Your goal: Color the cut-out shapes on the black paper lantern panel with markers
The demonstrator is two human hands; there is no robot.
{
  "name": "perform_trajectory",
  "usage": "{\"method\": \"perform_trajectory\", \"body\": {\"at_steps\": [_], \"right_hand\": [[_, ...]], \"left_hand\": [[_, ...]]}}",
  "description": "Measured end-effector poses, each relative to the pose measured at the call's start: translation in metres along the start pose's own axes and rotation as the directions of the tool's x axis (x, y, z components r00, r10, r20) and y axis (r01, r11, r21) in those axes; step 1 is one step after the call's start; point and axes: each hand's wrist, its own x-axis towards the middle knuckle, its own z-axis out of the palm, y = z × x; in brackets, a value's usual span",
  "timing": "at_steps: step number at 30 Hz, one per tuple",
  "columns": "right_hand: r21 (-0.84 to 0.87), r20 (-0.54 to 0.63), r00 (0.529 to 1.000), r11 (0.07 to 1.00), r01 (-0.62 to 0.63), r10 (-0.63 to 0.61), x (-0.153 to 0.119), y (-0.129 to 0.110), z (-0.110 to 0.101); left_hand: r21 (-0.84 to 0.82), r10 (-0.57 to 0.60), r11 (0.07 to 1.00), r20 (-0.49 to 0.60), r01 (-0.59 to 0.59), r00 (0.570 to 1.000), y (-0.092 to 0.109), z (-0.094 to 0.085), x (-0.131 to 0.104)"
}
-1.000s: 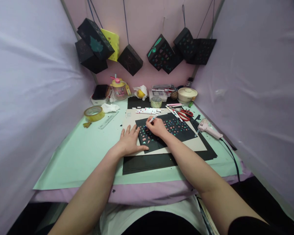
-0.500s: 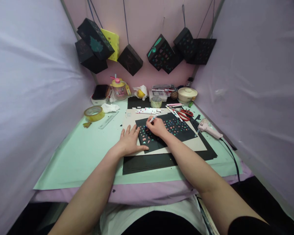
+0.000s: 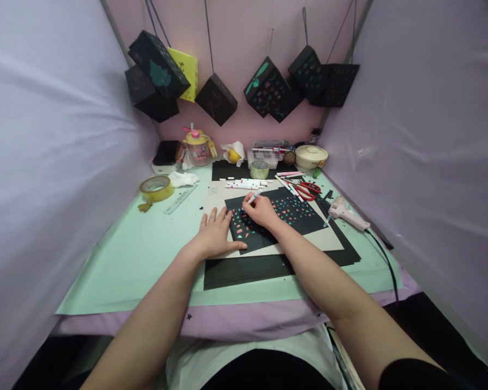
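Note:
My right hand (image 3: 262, 211) is closed around a white marker (image 3: 254, 197), its lower end hidden behind my fingers at the black sheet. The black sheet (image 3: 309, 222) carries many small coloured shapes and lies on a pale board (image 3: 329, 240). My left hand (image 3: 216, 236) lies flat with its fingers spread, fingertips and thumb at the sheet's left edge. Behind the sheet, several white markers (image 3: 248, 183) lie in a row. Red-handled scissors (image 3: 308, 190) rest near more pens, to the right.
A glue gun (image 3: 350, 216) with a cable lies at the right. Left are a tape roll (image 3: 156, 188) and a ruler (image 3: 180, 199). A jug (image 3: 198, 151) and lidded bowl (image 3: 310, 156) stand behind. Black decorated boxes (image 3: 216, 99) hang above. More black sheets (image 3: 244, 272) lie beneath the board.

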Motion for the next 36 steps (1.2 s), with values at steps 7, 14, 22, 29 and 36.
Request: {"method": "perform_trajectory", "body": {"at_steps": [7, 14, 22, 29, 36], "right_hand": [[-0.039, -0.022, 0.999, 0.999, -0.026, 0.025, 0.0004, 0.0009, -0.0003], [0.009, -0.011, 1.000, 1.000, -0.013, 0.013, 0.0001, 0.0018, 0.0010], [-0.014, -0.026, 1.000, 1.000, 0.003, -0.003, -0.0002, 0.0019, 0.0004], [-0.033, -0.025, 1.000, 0.999, -0.014, 0.013, 0.0001, 0.0014, -0.0006], [-0.029, -0.021, 1.000, 1.000, -0.004, 0.003, 0.0003, 0.0003, -0.0008]], "left_hand": [[-0.001, 0.000, 1.000, -0.004, 0.000, 1.000, -0.0009, 0.0015, 0.0002], [-0.003, -0.004, 1.000, 0.009, 0.004, 1.000, 0.0013, -0.0022, -0.0011], [-0.005, 0.000, 1.000, 0.001, 0.000, 1.000, 0.0000, -0.0003, -0.0007], [-0.005, 0.000, 1.000, -0.004, 0.000, 1.000, -0.0007, 0.0010, -0.0001], [-0.007, 0.002, 1.000, -0.002, -0.002, 1.000, 0.0001, 0.0005, -0.0003]]}}
